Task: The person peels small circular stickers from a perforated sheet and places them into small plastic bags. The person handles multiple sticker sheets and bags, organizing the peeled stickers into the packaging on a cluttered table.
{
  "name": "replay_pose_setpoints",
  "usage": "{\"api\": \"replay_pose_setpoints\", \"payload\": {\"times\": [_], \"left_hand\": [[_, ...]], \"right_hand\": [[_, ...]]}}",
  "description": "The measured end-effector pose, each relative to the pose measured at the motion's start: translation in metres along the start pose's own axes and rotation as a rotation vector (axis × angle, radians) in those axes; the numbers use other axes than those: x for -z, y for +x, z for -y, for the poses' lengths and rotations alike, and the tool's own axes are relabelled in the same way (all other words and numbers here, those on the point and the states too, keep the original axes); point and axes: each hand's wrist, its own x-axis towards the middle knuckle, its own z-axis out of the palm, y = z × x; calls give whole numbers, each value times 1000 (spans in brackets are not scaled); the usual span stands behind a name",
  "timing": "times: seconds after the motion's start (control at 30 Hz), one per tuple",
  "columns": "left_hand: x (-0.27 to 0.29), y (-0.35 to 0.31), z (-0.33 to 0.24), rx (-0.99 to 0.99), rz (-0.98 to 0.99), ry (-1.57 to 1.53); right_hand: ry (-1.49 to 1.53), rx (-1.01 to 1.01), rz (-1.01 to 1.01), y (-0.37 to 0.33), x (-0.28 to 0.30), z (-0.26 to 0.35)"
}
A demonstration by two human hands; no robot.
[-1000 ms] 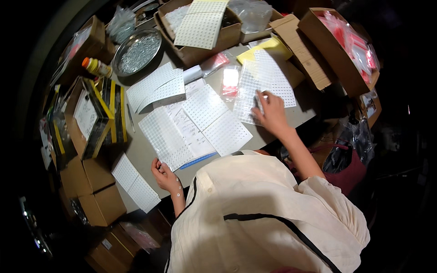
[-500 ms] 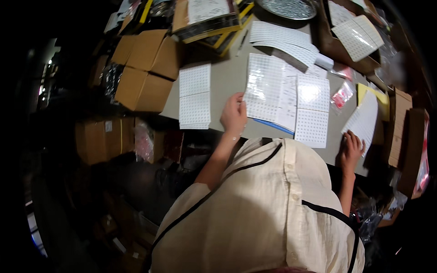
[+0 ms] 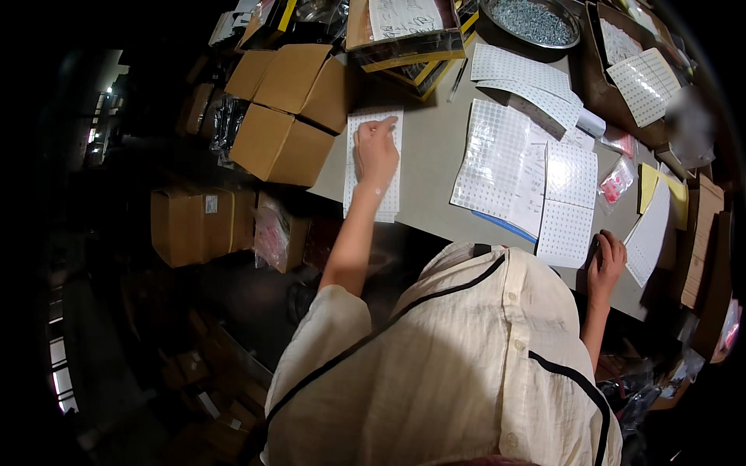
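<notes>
The left hand [image 3: 375,151] lies on a white dotted sheet [image 3: 373,165] at the grey table's [image 3: 431,167] near-left edge, fingers curled loosely, fingertips pressing the paper, grasping nothing. The right hand [image 3: 606,260] rests beside another dotted sheet [image 3: 566,233], fingers seemingly bent over the table edge.

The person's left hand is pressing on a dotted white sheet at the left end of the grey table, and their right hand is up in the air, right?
Not quite. The left hand does press on the dotted white sheet at the left end of the grey table, but the right hand is not in the air: the head view shows it resting at the table's near edge, beside another dotted sheet.
</notes>
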Motion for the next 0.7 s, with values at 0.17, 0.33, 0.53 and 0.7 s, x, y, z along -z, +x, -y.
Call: {"api": "replay_pose_setpoints", "payload": {"times": [0.17,0.33,0.53,0.7], "left_hand": [[-11,33,39,-65,74,243],[-10,47,47,-8,137,155],[2,51,47,-165,160,-7],[-7,37,53,-203,122,17]], "right_hand": [[115,-145,-39,-3,-10,20],[116,-205,-88,-7,-17,31],[62,-230,-106,-6,-22,35],[37,-230,-102,-4,-23,34]]}}
